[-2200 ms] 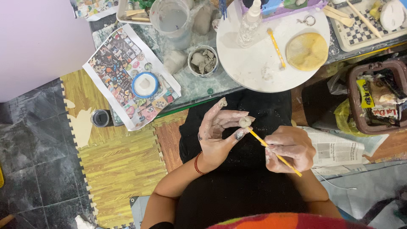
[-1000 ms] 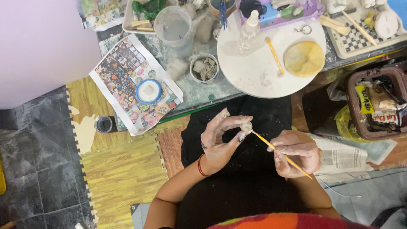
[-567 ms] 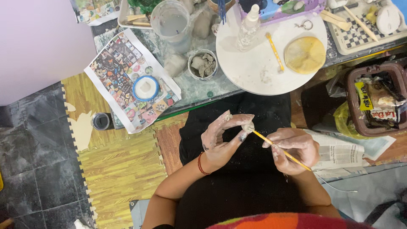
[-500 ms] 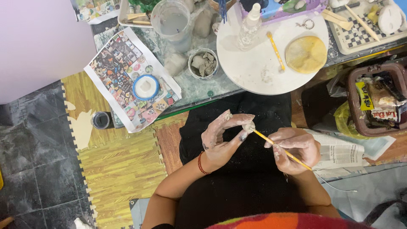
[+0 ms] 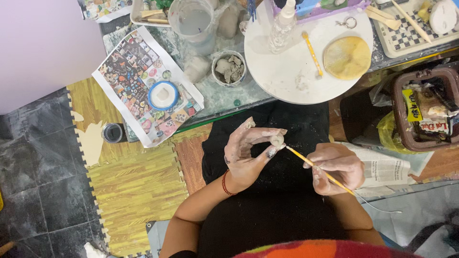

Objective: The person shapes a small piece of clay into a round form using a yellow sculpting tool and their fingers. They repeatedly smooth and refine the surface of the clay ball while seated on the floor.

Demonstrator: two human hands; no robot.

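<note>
Here the left hand [image 5: 248, 153] pinches a small lump of pale clay [image 5: 277, 140] between thumb and fingertips, the other fingers curled loosely, over the person's dark lap just below the table [image 5: 224, 98] edge. The right hand [image 5: 334, 167] is closed in a pencil grip around a thin yellow stick [image 5: 318, 167], whose tip meets the clay from the right. Both hands are smeared with grey slip.

The clay looks light and soft — likely to dent under a firm squeeze and to be slippery while wet, so a gentle hold at its sides, away from the worked face, seems safest. The stick appears stiff and light, best held near its middle.

On the table sit a round white board [image 5: 296, 71] with a yellow sponge [image 5: 347, 57], a small bowl of clay scraps [image 5: 228, 69], a cup of cloudy water [image 5: 193, 24] and a printed sheet [image 5: 138, 76].
</note>
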